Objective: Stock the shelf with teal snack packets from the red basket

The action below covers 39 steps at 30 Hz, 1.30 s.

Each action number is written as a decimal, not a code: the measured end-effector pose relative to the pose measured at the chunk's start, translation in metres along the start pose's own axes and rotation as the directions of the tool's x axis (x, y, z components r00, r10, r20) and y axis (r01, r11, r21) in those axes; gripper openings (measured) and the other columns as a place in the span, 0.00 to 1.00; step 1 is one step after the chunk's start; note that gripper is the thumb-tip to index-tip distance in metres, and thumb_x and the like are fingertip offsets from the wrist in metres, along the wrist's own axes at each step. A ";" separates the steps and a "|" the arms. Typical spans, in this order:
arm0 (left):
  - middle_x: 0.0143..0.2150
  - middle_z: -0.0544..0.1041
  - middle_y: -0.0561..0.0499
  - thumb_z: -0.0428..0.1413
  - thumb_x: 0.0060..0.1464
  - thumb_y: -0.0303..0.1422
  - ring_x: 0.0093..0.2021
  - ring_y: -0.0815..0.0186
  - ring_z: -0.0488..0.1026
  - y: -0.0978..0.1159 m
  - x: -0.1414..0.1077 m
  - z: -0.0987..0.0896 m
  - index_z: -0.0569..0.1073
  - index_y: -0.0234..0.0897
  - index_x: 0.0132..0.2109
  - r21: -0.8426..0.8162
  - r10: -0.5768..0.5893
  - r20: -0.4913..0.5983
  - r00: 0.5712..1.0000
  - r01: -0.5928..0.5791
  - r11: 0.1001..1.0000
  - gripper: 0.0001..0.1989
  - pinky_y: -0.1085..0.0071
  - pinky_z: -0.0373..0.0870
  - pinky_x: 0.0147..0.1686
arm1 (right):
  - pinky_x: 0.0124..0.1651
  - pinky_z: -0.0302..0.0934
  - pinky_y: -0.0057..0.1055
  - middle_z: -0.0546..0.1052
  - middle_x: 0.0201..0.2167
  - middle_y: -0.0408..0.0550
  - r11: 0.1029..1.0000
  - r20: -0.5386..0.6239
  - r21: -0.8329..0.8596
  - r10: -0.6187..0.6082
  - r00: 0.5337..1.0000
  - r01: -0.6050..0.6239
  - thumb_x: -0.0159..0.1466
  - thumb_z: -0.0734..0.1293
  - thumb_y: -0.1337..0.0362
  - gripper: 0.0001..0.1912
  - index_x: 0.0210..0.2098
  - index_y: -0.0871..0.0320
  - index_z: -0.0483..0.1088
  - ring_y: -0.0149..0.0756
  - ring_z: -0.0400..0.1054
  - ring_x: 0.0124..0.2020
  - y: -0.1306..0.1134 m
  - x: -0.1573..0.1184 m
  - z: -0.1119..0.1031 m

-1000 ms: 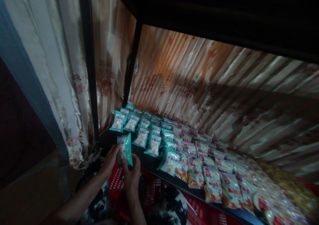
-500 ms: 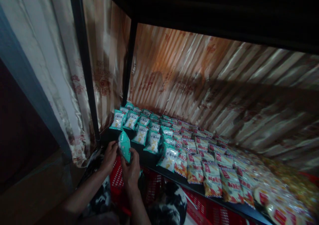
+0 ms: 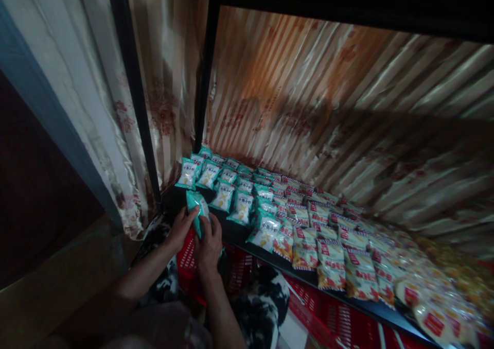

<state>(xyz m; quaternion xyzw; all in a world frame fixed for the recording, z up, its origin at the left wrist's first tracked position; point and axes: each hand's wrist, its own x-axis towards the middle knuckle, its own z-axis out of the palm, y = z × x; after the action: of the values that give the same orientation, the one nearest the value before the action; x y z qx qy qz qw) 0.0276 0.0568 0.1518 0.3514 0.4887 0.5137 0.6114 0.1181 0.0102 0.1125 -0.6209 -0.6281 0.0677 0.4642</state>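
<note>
A teal snack bag (image 3: 197,209) is held upright between my two hands, in front of the dark shelf's left end. My left hand (image 3: 182,229) grips its left side, thumb across the face. My right hand (image 3: 209,242) has its fingers closed on the right side and lower part. Just beyond stand rows of teal and white bags (image 3: 223,195) on the shelf. To their right are several red and cream bags (image 3: 331,264).
Clear-wrapped snacks (image 3: 432,318) cover the shelf's right part. Red baskets (image 3: 324,313) sit below the shelf edge. A black post (image 3: 135,86) rises at the left, and patterned curtains (image 3: 293,81) hang behind and beside the shelf.
The held bag has been turned, and my left thumb now lies over its face. Both hands have shifted slightly right in view. The shelf appears a little higher as the camera has moved.
</note>
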 end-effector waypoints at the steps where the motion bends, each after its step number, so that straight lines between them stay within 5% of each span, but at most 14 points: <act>1: 0.39 0.78 0.48 0.60 0.43 0.48 0.38 0.62 0.75 -0.001 0.001 0.000 0.72 0.36 0.43 -0.032 0.003 0.017 1.000 -0.002 0.999 0.24 0.67 0.69 0.42 | 0.52 0.60 0.41 0.64 0.55 0.53 1.000 0.008 -0.006 -0.003 1.000 0.003 0.54 0.61 0.74 0.27 0.53 0.51 0.67 0.44 0.60 0.55 0.001 -0.001 0.001; 9: 0.38 0.78 0.48 0.64 0.40 0.43 0.39 0.63 0.76 -0.003 0.012 0.000 0.72 0.35 0.45 -0.218 -0.031 0.026 0.999 0.036 0.975 0.25 0.67 0.69 0.44 | 0.49 0.61 0.40 0.63 0.56 0.51 0.994 0.054 -0.077 -0.071 0.996 0.076 0.56 0.56 0.77 0.31 0.55 0.45 0.66 0.44 0.59 0.54 0.002 -0.003 0.010; 20: 0.33 0.79 0.50 0.65 0.38 0.40 0.32 0.66 0.76 -0.009 0.024 -0.004 0.73 0.33 0.42 -0.227 -0.121 -0.049 0.991 0.107 0.968 0.23 0.72 0.71 0.34 | 0.48 0.64 0.39 0.62 0.55 0.55 0.975 0.053 -0.092 -0.196 0.979 0.200 0.57 0.57 0.78 0.29 0.54 0.50 0.67 0.43 0.60 0.54 0.005 -0.011 0.016; 26: 0.31 0.78 0.51 0.63 0.38 0.41 0.30 0.65 0.75 -0.023 0.033 -0.014 0.73 0.34 0.41 -0.218 -0.183 -0.040 0.982 0.170 0.961 0.22 0.71 0.70 0.31 | 0.52 0.64 0.37 0.67 0.51 0.56 0.989 0.046 0.103 -0.113 0.993 0.108 0.59 0.56 0.74 0.22 0.50 0.59 0.68 0.37 0.64 0.52 0.004 -0.005 0.014; 39: 0.34 0.79 0.49 0.62 0.41 0.42 0.33 0.64 0.76 -0.036 0.043 -0.032 0.72 0.34 0.42 -0.109 -0.174 -0.089 0.981 0.164 0.980 0.22 0.71 0.70 0.31 | 0.53 0.59 0.42 0.71 0.49 0.58 0.999 0.087 0.038 0.017 0.996 -0.020 0.65 0.57 0.64 0.18 0.50 0.62 0.68 0.41 0.63 0.51 0.009 0.002 0.034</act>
<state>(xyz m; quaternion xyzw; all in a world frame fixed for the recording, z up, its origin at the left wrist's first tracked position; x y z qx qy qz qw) 0.0074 0.0880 0.0994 0.2515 0.5197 0.5005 0.6451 0.1024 0.0305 0.0887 -0.6141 -0.6403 0.1109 0.4479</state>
